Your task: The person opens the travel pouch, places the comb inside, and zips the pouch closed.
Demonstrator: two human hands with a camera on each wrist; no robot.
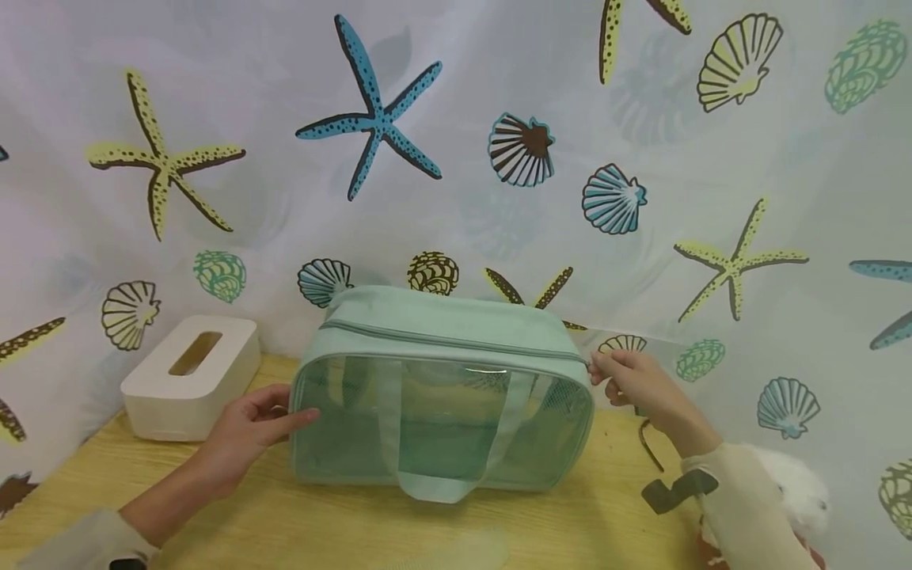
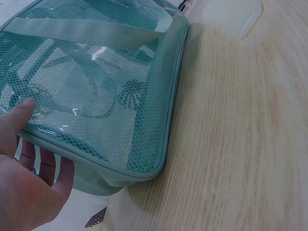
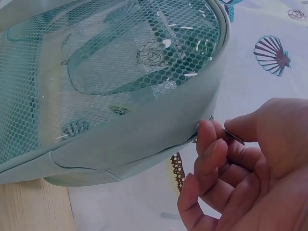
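A mint-green bag (image 1: 449, 427) with clear panels and a front strap handle stands upright on the wooden table, its top zipper (image 1: 456, 342) running along the upper edge. At its left end, my left hand (image 1: 242, 431) grips the side, thumb on the clear front and fingers behind, as the left wrist view also shows on the bag (image 2: 96, 96). My right hand (image 1: 641, 388) is at the top right corner. In the right wrist view the right hand (image 3: 250, 168) pinches a small dark zipper pull (image 3: 234, 137) between thumb and forefinger, other fingers curled.
A white tissue box (image 1: 178, 380) stands at the left beside the curtain (image 1: 456, 214) patterned with starfish and shells. A white fluffy object (image 1: 791, 487) is at the right, partly behind my sleeve. A pale translucent item (image 1: 470, 550) lies at the table's (image 1: 285, 530) front.
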